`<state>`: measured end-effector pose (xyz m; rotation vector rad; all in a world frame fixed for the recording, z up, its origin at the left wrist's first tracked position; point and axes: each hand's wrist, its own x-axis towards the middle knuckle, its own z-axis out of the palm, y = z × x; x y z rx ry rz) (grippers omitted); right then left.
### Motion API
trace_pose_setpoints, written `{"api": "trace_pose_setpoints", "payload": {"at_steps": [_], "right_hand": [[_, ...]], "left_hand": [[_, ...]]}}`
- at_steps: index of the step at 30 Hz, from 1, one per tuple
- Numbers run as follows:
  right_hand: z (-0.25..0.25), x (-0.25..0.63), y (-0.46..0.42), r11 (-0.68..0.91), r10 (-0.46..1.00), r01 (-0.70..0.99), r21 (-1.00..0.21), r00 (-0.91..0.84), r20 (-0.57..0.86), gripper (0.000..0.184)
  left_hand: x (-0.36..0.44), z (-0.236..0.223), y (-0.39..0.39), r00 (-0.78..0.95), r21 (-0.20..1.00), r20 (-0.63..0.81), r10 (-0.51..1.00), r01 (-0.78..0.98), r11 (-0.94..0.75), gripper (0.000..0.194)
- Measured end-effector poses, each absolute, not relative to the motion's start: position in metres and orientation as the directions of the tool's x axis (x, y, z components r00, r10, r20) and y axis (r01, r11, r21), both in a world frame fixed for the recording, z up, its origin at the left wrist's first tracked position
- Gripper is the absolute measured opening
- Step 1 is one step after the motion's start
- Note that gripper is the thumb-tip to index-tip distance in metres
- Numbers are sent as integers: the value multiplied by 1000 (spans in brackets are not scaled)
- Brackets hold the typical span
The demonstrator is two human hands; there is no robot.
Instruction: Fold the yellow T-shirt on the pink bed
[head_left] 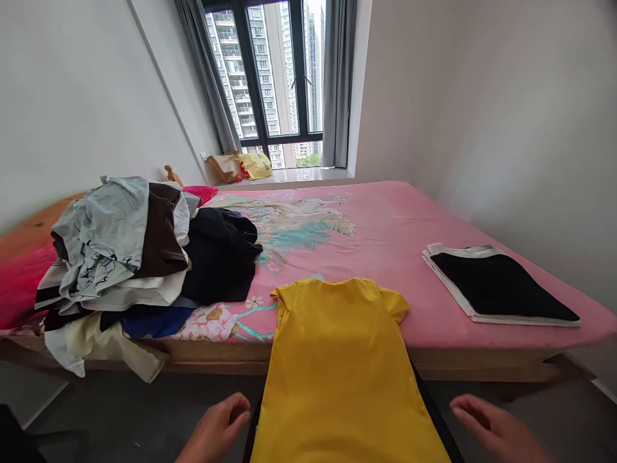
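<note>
A yellow T-shirt lies spread flat, its top on the pink bed sheet and its lower half hanging over the bed's front edge toward me. My left hand hovers just left of the shirt's hem, fingers loosely curled, holding nothing. My right hand is off to the right of the shirt, fingers apart and empty. Neither hand touches the shirt.
A heap of unfolded clothes fills the bed's left side. A folded stack with a black garment on top sits at the right. Paper bags rest on the window sill behind. Walls close in left and right.
</note>
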<state>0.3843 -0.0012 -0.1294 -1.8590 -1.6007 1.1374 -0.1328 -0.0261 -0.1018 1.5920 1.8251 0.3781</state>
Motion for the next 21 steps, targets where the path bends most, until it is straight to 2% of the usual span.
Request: {"api": "trace_pose_setpoints", "payload": {"at_steps": [4,7,10,13,16,21], "right_hand": [[-112,379,95,-126,986,496,-859,157,-54,44],[-113,363,152,-90,978,403,-911,210,-4,43],[-126,351,186,-83,983,353,-932,181,-19,42],[-140,347,199,-84,989,364,-927,141,-34,43],[-148,350,200,-104,990,436,-894,134,-49,43],[-154,354,199,-166,981,513,-842,171,-89,43]], "left_hand": [[-114,-73,64,33,581,34,999,812,-47,20],[-98,-69,120,114,475,156,981,862,-176,22],[-88,-75,157,242,405,142,960,871,-279,25],[-87,-82,177,332,391,108,937,852,-347,22],[-94,-86,187,364,374,75,928,853,-365,27],[-126,-85,190,385,339,55,921,861,-380,19]]}}
